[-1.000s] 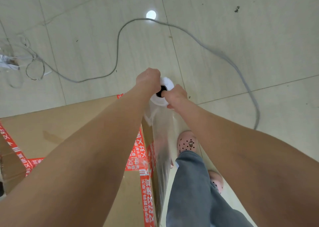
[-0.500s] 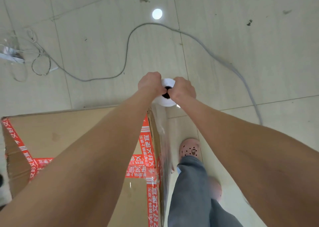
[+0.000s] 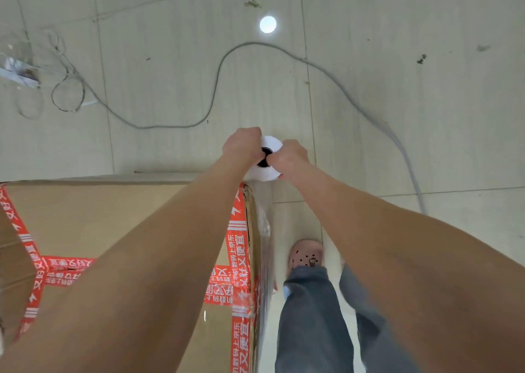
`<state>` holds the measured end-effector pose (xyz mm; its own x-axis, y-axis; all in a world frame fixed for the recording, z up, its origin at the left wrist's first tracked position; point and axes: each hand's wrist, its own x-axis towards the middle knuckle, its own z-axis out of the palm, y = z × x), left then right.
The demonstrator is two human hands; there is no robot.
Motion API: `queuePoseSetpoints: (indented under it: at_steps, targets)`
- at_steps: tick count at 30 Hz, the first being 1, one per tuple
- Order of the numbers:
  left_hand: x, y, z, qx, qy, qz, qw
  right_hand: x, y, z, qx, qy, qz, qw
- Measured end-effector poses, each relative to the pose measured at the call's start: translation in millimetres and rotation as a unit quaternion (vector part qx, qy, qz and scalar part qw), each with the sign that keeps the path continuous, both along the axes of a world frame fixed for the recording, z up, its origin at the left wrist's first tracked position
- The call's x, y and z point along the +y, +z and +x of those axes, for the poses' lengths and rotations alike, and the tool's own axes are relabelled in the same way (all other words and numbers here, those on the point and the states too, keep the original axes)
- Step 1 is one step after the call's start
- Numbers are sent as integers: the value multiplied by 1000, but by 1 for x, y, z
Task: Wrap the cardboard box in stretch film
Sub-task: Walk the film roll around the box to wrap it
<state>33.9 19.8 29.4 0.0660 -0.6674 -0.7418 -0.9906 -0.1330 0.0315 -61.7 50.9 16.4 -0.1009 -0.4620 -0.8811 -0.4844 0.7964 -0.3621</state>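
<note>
A large cardboard box [image 3: 93,219] with red printed tape fills the lower left, its top facing me. A white stretch film roll [image 3: 265,171] stands upright just past the box's far right corner, seen end-on with a dark core. My left hand [image 3: 243,147] and my right hand [image 3: 288,157] both grip the roll's top end, thumbs at the core. Clear film [image 3: 265,245] runs from the roll down along the box's right side.
A grey cable [image 3: 216,86] snakes over the tiled floor beyond the box, with a tangle of wires [image 3: 66,88] at the far left. My legs in grey trousers and a pink clog [image 3: 306,255] stand right of the box.
Both hands and the roll have travelled forward along the box's right side to its far corner. More of the box top has come into view.
</note>
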Motion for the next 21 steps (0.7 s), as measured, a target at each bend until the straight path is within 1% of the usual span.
queuePoseSetpoints:
  at_steps: [2, 4, 6, 8, 9, 12, 15, 18, 21]
  targets:
    - [-3, 1, 2, 0, -4, 7, 1000, -10, 3, 0, 41, 94, -37, 994]
    - [-6, 2, 8, -6, 28, 7, 1000, -20, 5, 1, 76, 172, -80, 979]
    - [-8, 2, 15, -10, 69, 3, 998, -29, 6, 3, 93, 209, -118, 966]
    - [-10, 3, 22, -12, 102, -3, 995, -34, 5, 6, 79, 191, -135, 969]
    - [-11, 4, 24, -12, 117, -6, 993, -35, 4, 7, 60, 175, -128, 974]
    - [-15, 9, 34, -16, 157, -18, 987, -35, -3, 13, -21, 122, -44, 991]
    - [-15, 8, 49, -11, 223, -18, 975, -39, -7, 29, -73, 104, 21, 992]
    - [-14, 5, 59, -11, 255, -16, 967, -44, -10, 43, -96, 93, 32, 991]
    - [-13, 2, 63, 3, 270, -18, 963, -48, -13, 50, -84, 103, 39, 990]
